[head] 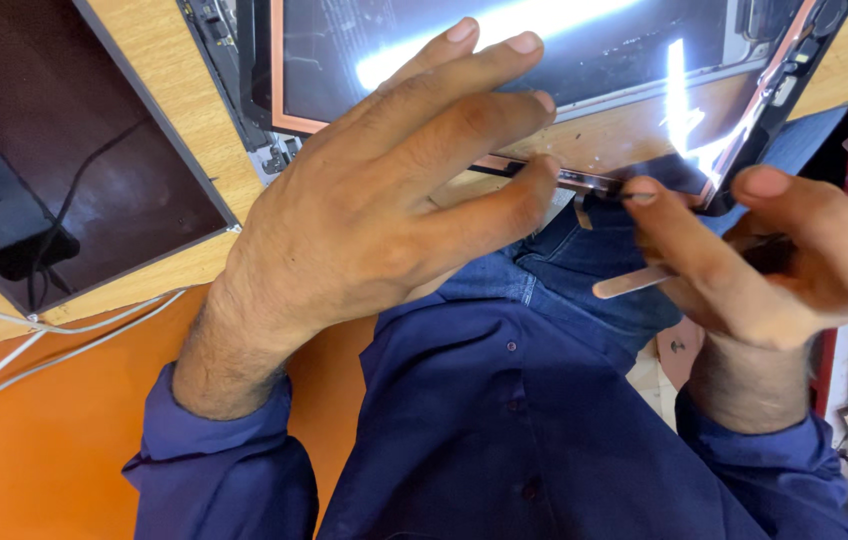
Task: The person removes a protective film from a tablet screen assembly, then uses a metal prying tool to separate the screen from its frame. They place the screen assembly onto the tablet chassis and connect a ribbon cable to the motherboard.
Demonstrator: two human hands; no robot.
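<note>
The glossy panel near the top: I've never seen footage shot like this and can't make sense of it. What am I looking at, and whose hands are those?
One camera sits on a person's head and looks down, so you see their own blue shirt and both hands. The left hand lies spread on the edge of a glossy, copper-rimmed screen panel on a wooden bench. The right hand pinches at the panel's lower corner and holds a thin flat tool. Left of them lies another dark panel, with white cables on an orange surface.
</note>
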